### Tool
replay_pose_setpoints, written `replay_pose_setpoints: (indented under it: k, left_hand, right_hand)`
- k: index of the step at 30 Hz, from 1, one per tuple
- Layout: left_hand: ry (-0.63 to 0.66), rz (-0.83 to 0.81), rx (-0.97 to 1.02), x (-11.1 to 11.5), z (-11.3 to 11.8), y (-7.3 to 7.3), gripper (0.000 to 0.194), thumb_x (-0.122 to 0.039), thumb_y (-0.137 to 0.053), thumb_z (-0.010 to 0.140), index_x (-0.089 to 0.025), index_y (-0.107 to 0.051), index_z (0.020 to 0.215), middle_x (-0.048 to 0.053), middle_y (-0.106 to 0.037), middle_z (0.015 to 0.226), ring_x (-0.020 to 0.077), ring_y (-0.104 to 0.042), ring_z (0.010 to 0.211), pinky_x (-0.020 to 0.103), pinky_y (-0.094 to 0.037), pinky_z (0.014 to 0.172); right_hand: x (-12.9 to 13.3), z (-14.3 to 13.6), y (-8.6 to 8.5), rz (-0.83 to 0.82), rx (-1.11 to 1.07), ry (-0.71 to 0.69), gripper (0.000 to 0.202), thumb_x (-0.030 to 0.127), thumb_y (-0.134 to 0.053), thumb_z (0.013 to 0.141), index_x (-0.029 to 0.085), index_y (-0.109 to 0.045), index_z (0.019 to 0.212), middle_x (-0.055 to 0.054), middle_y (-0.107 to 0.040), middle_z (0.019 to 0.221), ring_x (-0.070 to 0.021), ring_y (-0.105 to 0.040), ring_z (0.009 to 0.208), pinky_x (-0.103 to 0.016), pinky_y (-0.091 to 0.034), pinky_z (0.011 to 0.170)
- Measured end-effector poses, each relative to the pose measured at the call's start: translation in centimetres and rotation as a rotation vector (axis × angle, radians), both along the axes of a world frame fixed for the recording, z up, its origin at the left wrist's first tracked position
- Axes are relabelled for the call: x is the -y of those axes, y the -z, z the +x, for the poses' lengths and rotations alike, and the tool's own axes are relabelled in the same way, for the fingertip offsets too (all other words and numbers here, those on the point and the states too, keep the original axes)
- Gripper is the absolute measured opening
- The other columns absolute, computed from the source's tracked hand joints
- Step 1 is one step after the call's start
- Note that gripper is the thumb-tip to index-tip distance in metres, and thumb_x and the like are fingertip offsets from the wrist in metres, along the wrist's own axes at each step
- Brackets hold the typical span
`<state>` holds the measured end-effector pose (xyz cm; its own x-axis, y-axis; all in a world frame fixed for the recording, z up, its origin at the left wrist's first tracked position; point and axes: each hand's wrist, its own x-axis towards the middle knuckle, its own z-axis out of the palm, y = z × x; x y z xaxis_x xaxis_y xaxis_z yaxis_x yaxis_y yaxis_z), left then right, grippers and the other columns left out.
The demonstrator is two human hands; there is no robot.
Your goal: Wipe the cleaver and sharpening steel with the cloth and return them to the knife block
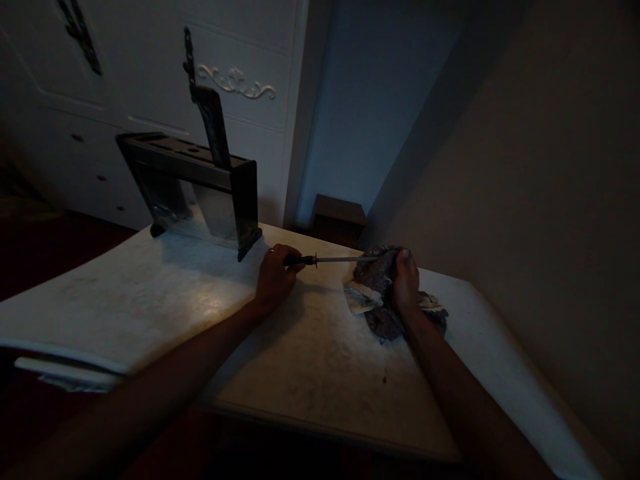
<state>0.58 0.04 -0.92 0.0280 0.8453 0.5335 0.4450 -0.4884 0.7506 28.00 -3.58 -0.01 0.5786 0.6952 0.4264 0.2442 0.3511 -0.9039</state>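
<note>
Your left hand (274, 277) is closed round the black handle of a thin steel rod (336, 259), laid level. Your right hand (405, 280) bunches a dark mottled cloth (373, 293) over its tip, near the pale marble table's (150, 293) far edge, steadying it.

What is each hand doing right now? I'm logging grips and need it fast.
Left hand: closed on the dark handle of a thin rod-like tool.
Right hand: closed on a crumpled cloth around the tool's tip.
</note>
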Motion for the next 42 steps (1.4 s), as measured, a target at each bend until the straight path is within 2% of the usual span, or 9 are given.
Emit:
replay_pose_setpoints:
  k: [3,7,12,15,19,23,27,33,42]
  left_hand:
    - [0.002,-0.020,-0.007,0.0,-0.2,0.0,0.016,-0.013,-0.070,0.070,-0.019,-0.062,0.083,0.004,-0.063,0.089,0.0207,-0.057,0.087,0.036,-0.044,0.081]
    - [0.042,-0.087,0.038,0.0,-0.3,0.0,0.013,-0.017,-0.069,0.070,-0.019,-0.063,0.082,0.004,-0.064,0.088,0.0202,-0.058,0.086,0.035,-0.044,0.081]
    - [0.143,-0.241,0.140,0.2,0.2,-0.1,0.016,-0.030,-0.065,0.074,-0.017,-0.065,0.083,0.003,-0.066,0.083,0.0186,-0.059,0.079,0.032,-0.045,0.075]
    - [0.200,-0.302,0.186,0.4,0.6,-0.5,0.021,-0.035,-0.062,0.075,-0.016,-0.064,0.083,0.003,-0.065,0.078,0.0177,-0.059,0.074,0.030,-0.045,0.069]
    - [0.264,-0.333,0.165,0.8,1.1,-0.6,0.021,-0.036,-0.061,0.075,-0.016,-0.063,0.081,0.003,-0.064,0.074,0.0174,-0.058,0.071,0.030,-0.046,0.067]
    - [0.295,-0.338,0.134,1.1,1.2,-0.4,0.021,-0.037,-0.060,0.076,-0.017,-0.062,0.080,0.003,-0.065,0.075,0.0178,-0.059,0.072,0.030,-0.046,0.068]
    - [0.329,-0.312,0.087,1.0,1.1,-0.3,0.023,-0.039,-0.059,0.078,-0.017,-0.062,0.083,0.003,-0.065,0.078,0.0174,-0.058,0.073,0.030,-0.045,0.069]
    - [0.369,-0.286,0.005,1.2,1.1,-0.3,0.021,-0.037,-0.058,0.078,-0.017,-0.061,0.086,0.003,-0.065,0.082,0.0175,-0.058,0.077,0.030,-0.046,0.073]
    - [0.454,-0.281,-0.045,1.1,1.0,-0.2,0.025,-0.040,-0.055,0.079,-0.017,-0.059,0.086,0.003,-0.064,0.083,0.0175,-0.057,0.078,0.030,-0.044,0.071]
  right_hand:
    - [-0.1,-0.2,0.4,-0.025,-0.031,-0.030,0.048,0.065,-0.055,0.083,0.020,-0.068,0.098,-0.002,-0.068,0.097,-0.0187,-0.060,0.095,-0.031,-0.044,0.089]
    - [-0.5,-0.2,0.6,-0.016,-0.200,-0.050,0.048,0.064,-0.058,0.081,0.020,-0.066,0.101,-0.003,-0.069,0.099,-0.0194,-0.062,0.095,-0.031,-0.048,0.083]
    - [-0.1,-1.1,0.2,-0.073,-0.259,-0.083,0.053,0.068,-0.067,0.072,0.018,-0.067,0.091,-0.003,-0.070,0.088,-0.0214,-0.064,0.085,-0.033,-0.051,0.076]
    - [0.8,-2.9,-0.3,-0.112,-0.218,-0.192,0.057,0.070,-0.068,0.069,0.018,-0.068,0.091,-0.003,-0.071,0.086,-0.0239,-0.065,0.084,-0.036,-0.052,0.078]
    - [1.7,-5.4,-0.3,-0.139,-0.182,-0.419,0.052,0.068,-0.066,0.075,0.022,-0.068,0.097,-0.003,-0.073,0.092,-0.0263,-0.067,0.090,-0.039,-0.053,0.082]
    - [1.9,-6.4,0.0,-0.121,-0.160,-0.510,0.044,0.062,-0.065,0.080,0.024,-0.069,0.103,-0.003,-0.073,0.100,-0.0254,-0.067,0.096,-0.039,-0.053,0.086]
    - [2.0,-6.5,-0.1,-0.120,-0.223,-0.517,0.035,0.048,-0.078,0.074,0.024,-0.069,0.098,-0.002,-0.074,0.094,-0.0233,-0.069,0.090,-0.038,-0.054,0.086]
    - [2.2,-6.6,-0.5,-0.106,-0.217,-0.685,0.027,0.029,-0.082,0.071,0.024,-0.068,0.094,-0.002,-0.075,0.099,-0.0221,-0.070,0.094,-0.039,-0.052,0.093]
    - [2.4,-6.4,-0.3,-0.086,-0.125,-0.675,0.030,0.021,-0.084,0.066,0.026,-0.069,0.092,0.001,-0.075,0.095,-0.0205,-0.070,0.094,-0.035,-0.054,0.088]
